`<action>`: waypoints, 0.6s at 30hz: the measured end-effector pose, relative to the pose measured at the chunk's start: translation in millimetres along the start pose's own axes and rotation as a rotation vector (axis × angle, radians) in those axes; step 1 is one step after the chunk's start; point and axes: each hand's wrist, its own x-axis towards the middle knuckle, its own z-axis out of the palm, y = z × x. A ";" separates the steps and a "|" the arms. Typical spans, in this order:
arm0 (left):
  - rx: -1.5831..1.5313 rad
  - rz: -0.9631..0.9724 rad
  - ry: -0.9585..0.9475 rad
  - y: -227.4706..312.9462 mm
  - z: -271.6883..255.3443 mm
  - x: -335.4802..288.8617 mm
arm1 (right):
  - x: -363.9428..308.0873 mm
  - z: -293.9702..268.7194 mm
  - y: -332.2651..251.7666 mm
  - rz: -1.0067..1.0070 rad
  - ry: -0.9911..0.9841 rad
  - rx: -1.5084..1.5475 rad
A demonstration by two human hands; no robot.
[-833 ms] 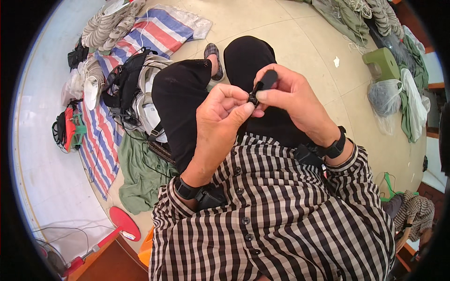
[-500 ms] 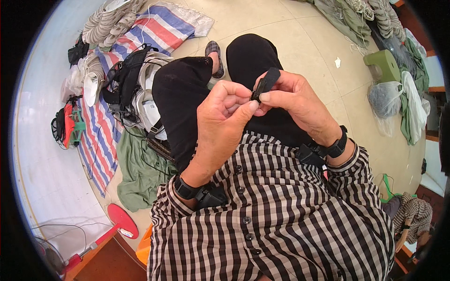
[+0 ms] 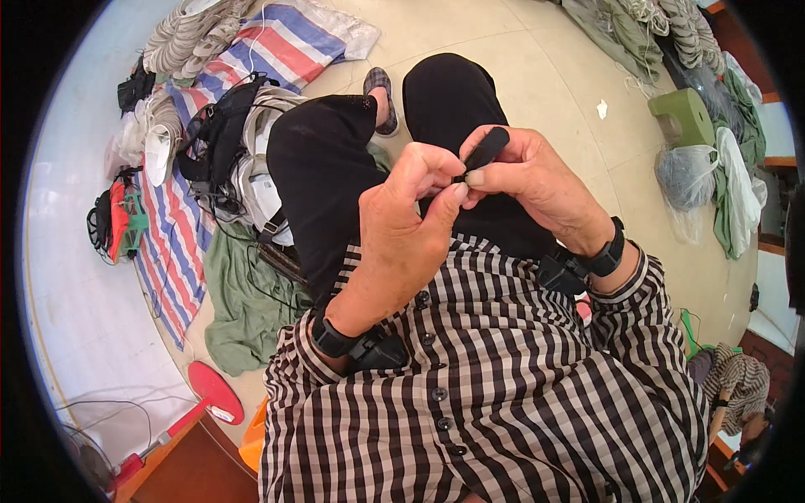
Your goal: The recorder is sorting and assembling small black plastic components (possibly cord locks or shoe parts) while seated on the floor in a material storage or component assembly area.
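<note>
In front of my knees, both hands meet at a short black strap with a rounded end. My right hand pinches it between thumb and bent fingers, and its free end sticks up past the fingertips. The thumb and forefinger of my left hand close on the strap's lower end, against the right thumb. A small dark piece shows between the fingertips there, too covered to make out. Black bands with dark boxes circle both my wrists.
Left of my legs lie a striped woven sheet, green cloth and a pile of pale shells with black straps. On the right stand a green stool and plastic bags. Another person is at the lower right.
The strap's free end has turned, its outline now rounded. My left hand has shifted slightly right, its fingers bent closer on the lower end. The right hand keeps its pinch.
</note>
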 end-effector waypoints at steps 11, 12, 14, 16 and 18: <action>-0.377 -0.293 0.023 -5.3 -4.6 9.7 | 2.1 4.6 9.1 -0.045 0.066 0.055; -0.442 -0.337 0.018 -6.1 -6.3 10.4 | 1.3 4.4 8.6 -0.051 0.066 0.056; -0.483 -0.345 0.018 -6.2 -7.7 10.7 | 1.1 3.3 8.8 -0.122 0.004 -0.014; -0.474 -0.346 -0.007 -6.8 -8.6 10.1 | 1.3 2.8 6.0 -0.095 0.003 0.013; -0.459 -0.326 -0.003 -6.3 -8.2 10.4 | 1.4 0.1 4.7 -0.064 0.005 0.037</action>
